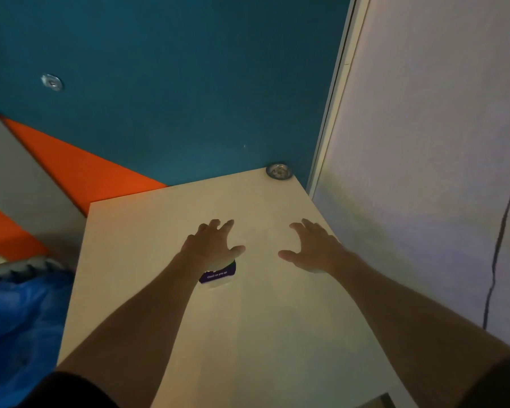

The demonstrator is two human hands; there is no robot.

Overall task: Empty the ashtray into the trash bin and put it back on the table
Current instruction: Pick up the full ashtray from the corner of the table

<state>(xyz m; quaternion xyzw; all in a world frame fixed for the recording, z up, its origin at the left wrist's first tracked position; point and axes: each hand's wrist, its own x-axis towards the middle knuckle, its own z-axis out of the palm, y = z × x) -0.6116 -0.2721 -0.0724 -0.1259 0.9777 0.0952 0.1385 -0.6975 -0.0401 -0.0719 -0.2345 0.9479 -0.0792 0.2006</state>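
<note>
The pale beige, smooth-topped table (165, 290) fills the lower middle of the view, its far edge meeting a dark teal floor (174, 83) with a bright orange wedge (80, 169) cutting across at the left. On the right a whitish wall panel (424, 142) rises beside the table, with a thin dark cable (501, 231) running down it. At the lower left sits the trash bin lined with a crumpled blue plastic bag (18, 313), close against the table's left side. Out on the teal floor, well away from the table, there is a small round silver fitting (52, 82); what it is cannot be made out.

The round metal ashtray (279, 170) stands at the table's far right corner, right at the edge, with some pale debris inside it. A small purple card with white lettering (218, 274) lies flat on the tabletop, partly hidden under the left wrist.

Both bare arms reach forward over the table, short dark sleeves showing at the bottom corners. The left hand (212, 242) is spread, palm down, fingers splayed and slightly curled, holding nothing. The right hand (312, 248) mirrors it near the table's right edge, fingers apart, thumb out toward the other hand, also empty. The two hands are level with each other and apart, both well short of the ashtray. Whether the palms touch the surface cannot be told.
</note>
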